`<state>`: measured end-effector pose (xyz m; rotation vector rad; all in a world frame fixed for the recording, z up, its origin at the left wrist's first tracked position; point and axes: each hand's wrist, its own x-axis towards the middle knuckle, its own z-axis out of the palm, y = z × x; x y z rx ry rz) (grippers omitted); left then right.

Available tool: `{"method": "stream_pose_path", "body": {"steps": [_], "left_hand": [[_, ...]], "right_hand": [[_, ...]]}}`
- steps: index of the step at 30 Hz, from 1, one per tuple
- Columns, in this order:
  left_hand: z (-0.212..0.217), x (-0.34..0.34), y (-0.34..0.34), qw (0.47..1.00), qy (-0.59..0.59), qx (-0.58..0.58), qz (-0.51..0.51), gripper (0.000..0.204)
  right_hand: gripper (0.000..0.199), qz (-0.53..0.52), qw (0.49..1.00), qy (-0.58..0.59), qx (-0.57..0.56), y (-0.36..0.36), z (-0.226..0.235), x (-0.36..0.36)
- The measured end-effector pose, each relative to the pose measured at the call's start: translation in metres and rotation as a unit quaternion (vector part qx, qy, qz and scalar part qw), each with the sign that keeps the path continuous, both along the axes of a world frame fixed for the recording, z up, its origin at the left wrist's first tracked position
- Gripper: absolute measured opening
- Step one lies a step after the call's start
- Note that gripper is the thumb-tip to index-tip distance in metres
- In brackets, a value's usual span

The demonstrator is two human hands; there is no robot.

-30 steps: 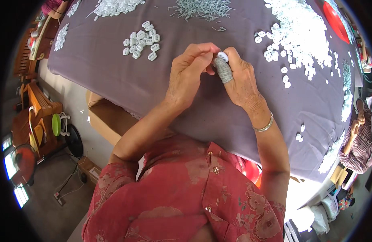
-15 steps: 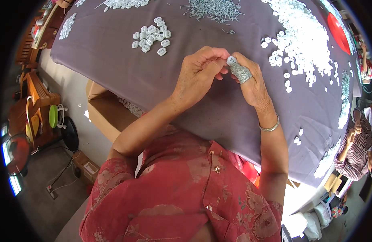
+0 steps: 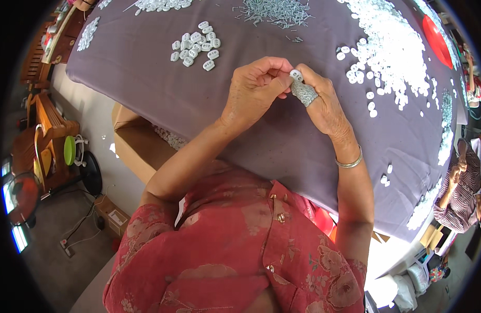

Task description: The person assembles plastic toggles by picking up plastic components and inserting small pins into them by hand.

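Two hands at work over a table draped in a purple-grey cloth (image 3: 162,99). One small white oval piece (image 3: 296,75) is held between them, above the cloth near the middle of the table.

Counts: one piece in hand. A small cluster of like white pieces (image 3: 195,46), roughly sixteen, lies on the cloth to the left of the hands, well apart from them. A large heap of white pieces (image 3: 389,47), too many to count, spreads over the right part of the cloth, with about a dozen strays trailing off its near edge. One pile of thin grey metal pins (image 3: 274,10) lies at the far edge, uncountable. One red dish (image 3: 437,34) at the far right. One cardboard box (image 3: 139,143) sits below the table's left edge.

Left hand (image 3: 253,88): fingers curled in, thumb and fingertips pinched onto the white piece from its left side. Right hand (image 3: 324,104): also closed to a pinch, meeting the piece from the right; one finger wears a grey speckled finger cot (image 3: 304,93), just under the piece and touching it. One metal bangle (image 3: 350,163) on the right wrist.

The piece is white, rounded-oblong and glossy, with what look like small holes in its face; most of it is hidden by the fingertips.

Another person in a striped shirt (image 3: 462,193) sits at the right rim.
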<state>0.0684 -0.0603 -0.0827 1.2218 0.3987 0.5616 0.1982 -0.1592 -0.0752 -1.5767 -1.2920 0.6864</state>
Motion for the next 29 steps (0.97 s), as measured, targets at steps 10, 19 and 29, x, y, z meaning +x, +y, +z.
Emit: {"method": "stream_pose_path", "body": {"steps": [10,19,29], "left_hand": [[-0.002,-0.005,0.003,0.998,-0.051,0.012,0.034,0.022],[0.014,-0.056,0.096,0.966,0.076,0.154,0.195,0.026],[0.011,-0.092,0.102,0.922,0.068,0.180,0.336,0.028]], "right_hand": [[0.016,-0.007,0.999,-0.016,0.046,0.005,-0.003,-0.009],[0.015,-0.062,0.998,-0.024,0.021,0.002,-0.006,-0.003],[0.007,-0.027,0.984,-0.040,0.170,0.001,0.019,-0.008]]}}
